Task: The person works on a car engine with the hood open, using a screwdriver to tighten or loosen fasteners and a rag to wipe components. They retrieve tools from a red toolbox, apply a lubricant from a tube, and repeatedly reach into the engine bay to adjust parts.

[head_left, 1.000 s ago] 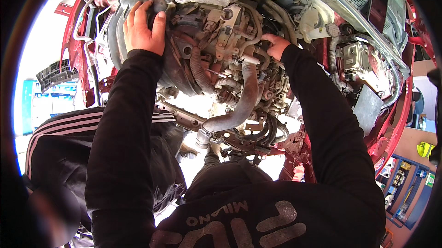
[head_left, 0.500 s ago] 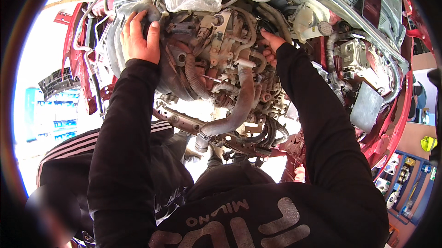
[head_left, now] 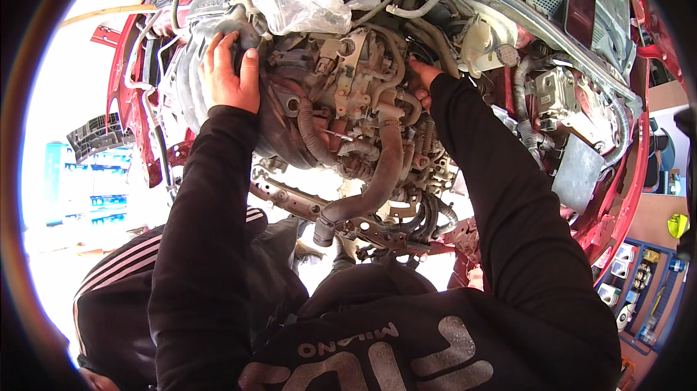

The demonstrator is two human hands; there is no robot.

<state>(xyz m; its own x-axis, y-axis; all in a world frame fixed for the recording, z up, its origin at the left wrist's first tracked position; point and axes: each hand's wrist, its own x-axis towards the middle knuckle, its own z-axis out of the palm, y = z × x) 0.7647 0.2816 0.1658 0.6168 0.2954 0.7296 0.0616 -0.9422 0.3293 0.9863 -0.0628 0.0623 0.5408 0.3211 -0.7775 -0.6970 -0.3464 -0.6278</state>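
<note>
Grimy grey-brown metal engine (head_left: pixel 350 84) lies between your hands, set well apart: left hand (head_left: pixel 232 82) spread on the bulging black plastic cover (head_left: pixel 190 97); then a curved brown rubber hose (head_left: pixel 387 173), running far to near; nearer it, your right hand (head_left: pixel 424 79), its grip unclear.

Exposed engine of dirty tan-grey metal (head_left: pixel 352 75), crowded with dusty, bending hoses (head_left: pixel 390 155); a large, curved, ribbed dark plastic casing (head_left: pixel 190 75) bulges along its left side.
</note>
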